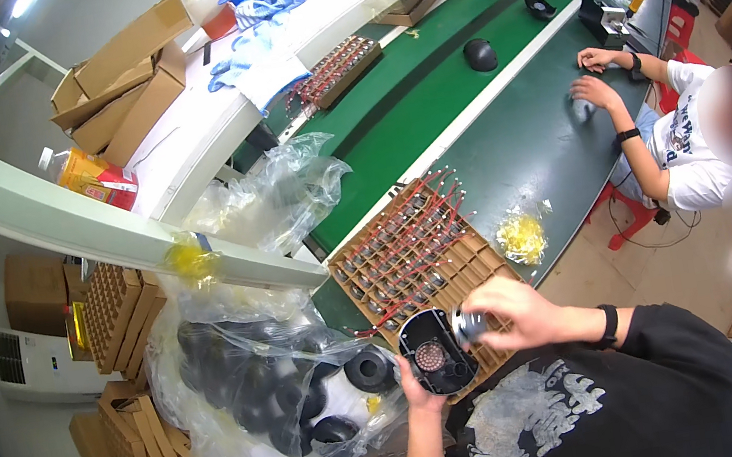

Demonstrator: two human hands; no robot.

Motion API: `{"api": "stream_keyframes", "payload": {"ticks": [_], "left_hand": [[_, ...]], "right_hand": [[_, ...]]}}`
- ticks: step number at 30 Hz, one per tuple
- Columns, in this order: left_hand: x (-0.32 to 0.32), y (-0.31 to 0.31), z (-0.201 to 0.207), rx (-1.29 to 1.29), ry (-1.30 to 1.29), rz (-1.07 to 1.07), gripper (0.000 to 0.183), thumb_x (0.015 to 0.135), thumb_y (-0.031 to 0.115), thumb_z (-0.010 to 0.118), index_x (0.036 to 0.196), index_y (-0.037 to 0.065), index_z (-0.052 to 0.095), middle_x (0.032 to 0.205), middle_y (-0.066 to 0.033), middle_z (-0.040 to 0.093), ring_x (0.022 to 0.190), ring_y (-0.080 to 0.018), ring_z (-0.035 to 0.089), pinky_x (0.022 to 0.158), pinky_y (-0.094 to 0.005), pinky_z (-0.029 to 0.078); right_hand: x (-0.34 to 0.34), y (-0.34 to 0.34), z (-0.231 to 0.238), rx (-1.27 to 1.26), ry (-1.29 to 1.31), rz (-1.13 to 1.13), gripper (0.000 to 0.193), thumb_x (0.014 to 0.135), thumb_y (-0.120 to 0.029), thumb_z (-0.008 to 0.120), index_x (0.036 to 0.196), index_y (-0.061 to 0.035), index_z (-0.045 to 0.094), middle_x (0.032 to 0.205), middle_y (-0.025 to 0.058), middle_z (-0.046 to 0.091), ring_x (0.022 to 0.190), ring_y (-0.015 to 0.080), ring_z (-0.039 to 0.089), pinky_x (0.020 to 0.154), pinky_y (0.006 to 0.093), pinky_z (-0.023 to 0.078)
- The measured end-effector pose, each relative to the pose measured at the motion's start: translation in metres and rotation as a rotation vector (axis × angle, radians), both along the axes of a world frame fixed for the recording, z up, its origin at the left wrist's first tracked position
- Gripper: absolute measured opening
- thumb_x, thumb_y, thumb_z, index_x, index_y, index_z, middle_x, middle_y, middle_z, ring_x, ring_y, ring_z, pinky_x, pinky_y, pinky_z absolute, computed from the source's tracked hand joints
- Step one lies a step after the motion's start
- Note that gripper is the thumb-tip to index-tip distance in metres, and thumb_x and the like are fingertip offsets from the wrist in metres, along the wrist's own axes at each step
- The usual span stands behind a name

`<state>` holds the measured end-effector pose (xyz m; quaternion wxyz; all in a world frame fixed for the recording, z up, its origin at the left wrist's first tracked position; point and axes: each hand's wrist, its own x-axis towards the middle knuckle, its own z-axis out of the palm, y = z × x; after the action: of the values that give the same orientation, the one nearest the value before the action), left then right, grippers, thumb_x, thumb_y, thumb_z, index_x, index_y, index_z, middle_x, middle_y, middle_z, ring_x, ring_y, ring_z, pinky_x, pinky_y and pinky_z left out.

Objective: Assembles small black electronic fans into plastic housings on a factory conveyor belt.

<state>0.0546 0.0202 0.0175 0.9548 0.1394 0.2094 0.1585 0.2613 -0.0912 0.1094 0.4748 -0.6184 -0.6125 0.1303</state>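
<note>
My left hand (422, 396) grips the lower left edge of a black oval plastic housing (457, 369), thumb along its side. The housing's open inside faces up, with a round perforated disc in its middle. Just to the right, my right hand (521, 311) pinches a short round silver-and-black part (469, 325) close to the housing's upper right rim; whether the two touch, I cannot tell. Beneath both hands lies a divided cardboard tray (478, 259). Several small metal parts with red wires (396, 267) fill many of its cells.
Beside the tray lies a pile of yellow bits (522, 237). Black round parts (369, 370) sit in clear plastic at left. A green conveyor belt (428, 75) runs behind, carrying a black shell (480, 55). A co-worker (685, 125) sits at the bench on the right.
</note>
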Motion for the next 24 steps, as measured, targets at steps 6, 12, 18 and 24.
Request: {"api": "stream_keyframes", "payload": {"ticks": [6,12,18,24], "left_hand": [[0.013,-0.005,-0.018,0.068,0.214,0.002,0.073,0.090,0.063,0.031,0.129,0.004,0.044,0.127,-0.0149,0.052,0.116,-0.0278,0.052,0.099,-0.0442,0.042],[0.016,-0.007,-0.022,0.005,0.090,-0.076,0.069,0.092,0.060,0.028,0.128,0.004,0.044,0.123,-0.0115,0.055,0.111,-0.0239,0.055,0.096,-0.0405,0.045],[0.019,-0.009,-0.029,-0.053,0.108,-0.102,0.069,0.091,0.062,0.027,0.130,0.007,0.044,0.120,-0.0130,0.057,0.107,-0.0270,0.058,0.092,-0.0424,0.048],[0.022,-0.012,-0.030,-0.080,0.104,-0.096,0.069,0.092,0.062,0.027,0.130,0.008,0.044,0.120,-0.0123,0.058,0.107,-0.0277,0.058,0.092,-0.0432,0.048]], "right_hand": [[-0.023,0.021,0.005,-0.192,-0.426,0.146,0.047,0.066,-0.021,0.072,0.109,-0.0082,0.058,0.098,0.0023,0.061,0.093,0.0204,0.055,0.080,0.0334,0.043],[-0.022,0.024,-0.009,-0.326,-0.547,0.225,0.044,0.060,-0.021,0.073,0.102,-0.0134,0.061,0.086,-0.0009,0.060,0.089,0.0193,0.053,0.074,0.0316,0.040],[-0.027,0.023,-0.020,-0.308,-0.543,0.177,0.042,0.060,-0.021,0.073,0.100,-0.0141,0.063,0.084,-0.0011,0.060,0.088,0.0193,0.052,0.075,0.0323,0.040],[-0.021,0.020,-0.022,-0.297,-0.512,0.179,0.042,0.062,-0.023,0.071,0.102,-0.0146,0.064,0.085,-0.0010,0.060,0.089,0.0190,0.053,0.074,0.0324,0.041]]}}
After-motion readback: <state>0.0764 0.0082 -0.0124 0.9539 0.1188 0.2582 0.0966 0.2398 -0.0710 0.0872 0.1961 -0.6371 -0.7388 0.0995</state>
